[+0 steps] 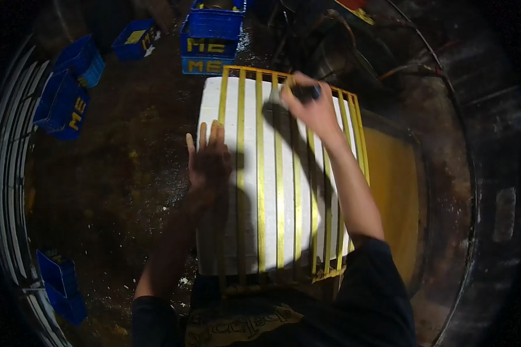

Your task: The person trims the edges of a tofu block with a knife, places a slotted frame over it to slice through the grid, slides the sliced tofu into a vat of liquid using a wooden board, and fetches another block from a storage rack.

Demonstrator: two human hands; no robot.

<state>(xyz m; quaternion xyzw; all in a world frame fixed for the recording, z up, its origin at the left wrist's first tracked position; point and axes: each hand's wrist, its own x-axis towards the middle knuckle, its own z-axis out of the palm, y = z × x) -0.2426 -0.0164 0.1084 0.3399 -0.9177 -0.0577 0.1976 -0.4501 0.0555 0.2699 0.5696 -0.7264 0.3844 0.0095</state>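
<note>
A large white slab (248, 173) lies in front of me under a frame of yellow slats (260, 144), which run lengthwise over it. My left hand (210, 159) rests with spread fingers at the slab's left side, its fingertips by the leftmost slat. Near the far edge, my right hand (312, 110) has its fingers curled round a small tool (315, 91) with a dark end; I cannot tell its kind. A pale tip of it points left over the slats, and the forearm's shadow falls across the slab.
Stacked blue crates (209, 46) marked "ME" stand beyond the slab. More blue crates (61, 110) are along the left, beside white rails (8, 150). A yellowish basin (393, 196) lies at the right, and dark hoses (341, 29) tangle behind. The floor (127, 156) looks wet.
</note>
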